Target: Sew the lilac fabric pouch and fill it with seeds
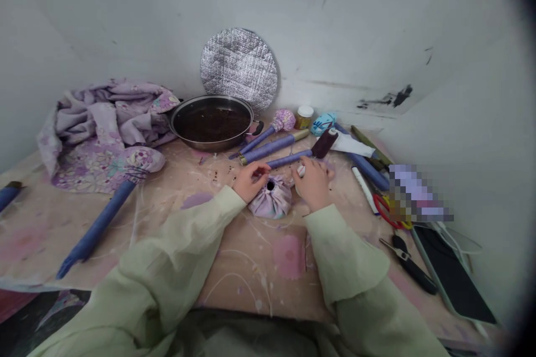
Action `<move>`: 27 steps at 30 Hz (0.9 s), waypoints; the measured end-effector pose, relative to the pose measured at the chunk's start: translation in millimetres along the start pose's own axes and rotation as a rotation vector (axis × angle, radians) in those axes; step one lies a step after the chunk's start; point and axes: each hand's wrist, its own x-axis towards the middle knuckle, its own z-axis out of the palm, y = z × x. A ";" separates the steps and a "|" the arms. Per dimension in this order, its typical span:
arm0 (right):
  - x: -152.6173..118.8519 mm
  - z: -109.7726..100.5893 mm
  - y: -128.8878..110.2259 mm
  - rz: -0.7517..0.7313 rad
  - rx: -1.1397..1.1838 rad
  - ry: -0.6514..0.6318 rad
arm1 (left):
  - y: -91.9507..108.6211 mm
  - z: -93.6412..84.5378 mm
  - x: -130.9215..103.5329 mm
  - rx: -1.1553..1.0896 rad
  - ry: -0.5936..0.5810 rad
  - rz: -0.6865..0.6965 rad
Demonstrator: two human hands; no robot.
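A small gathered pouch of lilac patterned cloth (271, 201) sits on the table, with a dark round opening at its top. My left hand (252, 180) is at the pouch's upper left edge, its fingers curled with a gap between thumb and fingertips. To the right of the pouch, my right hand (312, 183) is closed around a small white object (301, 170), perhaps a thread spool. Just behind my hands lies a blue-wrapped stick (288, 159), with a dark maroon thread spool (324, 144) at its right end.
A pan (211, 122) of dark grains stands behind, before a silver disc (239, 67). Floral cloth (104, 134) and a cloth-headed stick (100, 223) lie left. At right are a white marker (365, 191), red-handled scissors (387, 211), black-handled pliers (412, 268) and a tablet (454, 276).
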 end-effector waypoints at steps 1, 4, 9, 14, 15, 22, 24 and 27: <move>6.0 -4.0 -1.3 0.033 -0.102 -0.056 | 0.3 0.3 -0.2 -0.004 -0.001 0.000; 25.2 -11.1 0.0 0.096 -0.218 -0.192 | 1.6 0.4 -0.1 -0.022 -0.003 -0.006; 45.3 -5.5 11.1 0.153 -0.238 -0.282 | 4.7 0.1 0.4 -0.044 -0.006 -0.003; 52.2 -3.5 19.4 0.195 -0.213 -0.288 | 10.2 -1.5 0.8 -0.072 -0.022 -0.009; 53.0 -5.4 19.6 0.191 -0.199 -0.279 | 11.7 -2.2 1.1 -0.075 -0.022 -0.009; 25.3 -54.8 -12.8 -0.031 -0.005 -0.105 | 47.6 -18.8 0.9 0.035 -0.029 0.155; 2.4 -76.4 -31.2 -0.304 0.154 0.109 | 64.8 -24.8 -0.9 0.118 -0.008 0.255; -30.7 -102.4 -52.8 -0.647 0.252 0.261 | 86.4 -30.7 -2.8 0.137 0.044 0.346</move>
